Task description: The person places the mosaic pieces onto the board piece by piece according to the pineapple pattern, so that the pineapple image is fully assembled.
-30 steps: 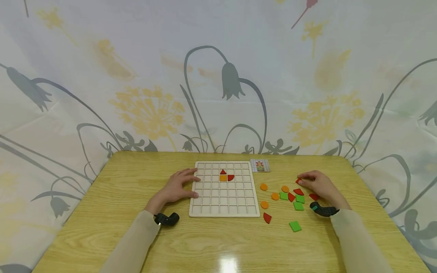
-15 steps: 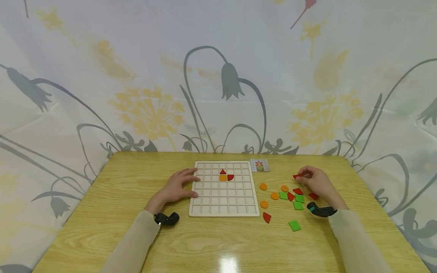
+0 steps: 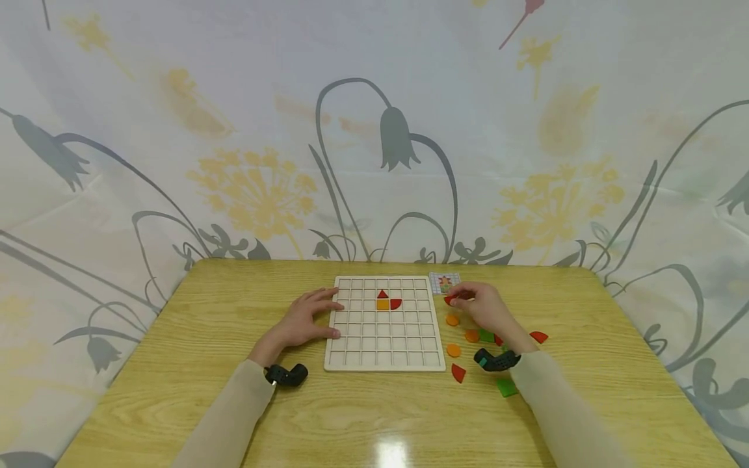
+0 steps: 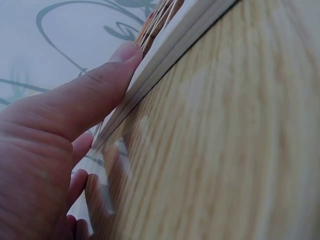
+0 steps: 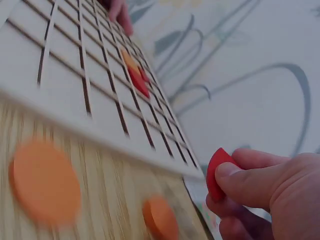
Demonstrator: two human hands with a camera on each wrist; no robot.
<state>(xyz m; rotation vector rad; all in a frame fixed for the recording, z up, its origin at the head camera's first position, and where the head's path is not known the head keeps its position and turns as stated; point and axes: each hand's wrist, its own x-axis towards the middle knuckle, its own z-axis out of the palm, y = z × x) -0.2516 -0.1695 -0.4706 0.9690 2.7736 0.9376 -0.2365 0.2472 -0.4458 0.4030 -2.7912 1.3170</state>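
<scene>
A white grid board (image 3: 383, 354) lies on the table. Set in its cells are a red triangle (image 3: 382, 294), an orange square (image 3: 383, 304) and a red quarter-circle (image 3: 396, 303). My left hand (image 3: 301, 320) rests on the board's left edge with fingers spread; the left wrist view shows the thumb (image 4: 95, 92) lying on the rim. Between thumb and fingers, my right hand (image 3: 482, 307) pinches another red quarter-circle piece (image 5: 217, 172), held above the table just right of the board. A small pattern card (image 3: 440, 283) lies behind that hand, partly covered.
Right of the board lie loose orange discs (image 3: 453, 350), red quarter-circles (image 3: 458, 373) and green squares (image 3: 506, 388). My right forearm hides some of them. A patterned cloth (image 3: 374, 143) hangs behind the table (image 3: 328, 422).
My right hand has lifted the red quarter-circle piece and carried it left from the loose pieces to near the board's right edge. My left hand has stayed on the board.
</scene>
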